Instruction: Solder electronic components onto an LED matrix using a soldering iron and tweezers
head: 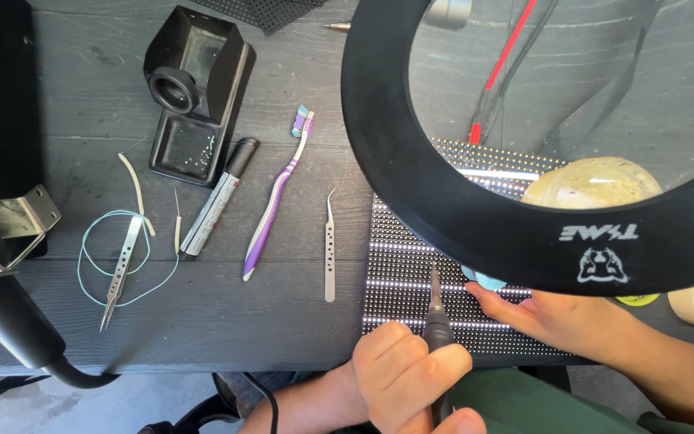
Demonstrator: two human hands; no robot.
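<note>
We grip one soldering iron (435,321) in our fisted left hand (407,370); our right hand (540,317), flat on the LED panel (399,273) at three o'clock, is half-hidden by the magnifier ring (411,177); two tweezers (329,249) lie at nine o'clock.

Left hand (407,378) grips a black soldering iron (437,333), tip on the dotted LED panel (411,265). Right hand (544,317) flat on the panel under the black ring magnifier (411,185). Left on the surface (82,112): curved tweezers (329,249), purple toothbrush (275,201), marker (218,197), iron stand (194,92).
</note>
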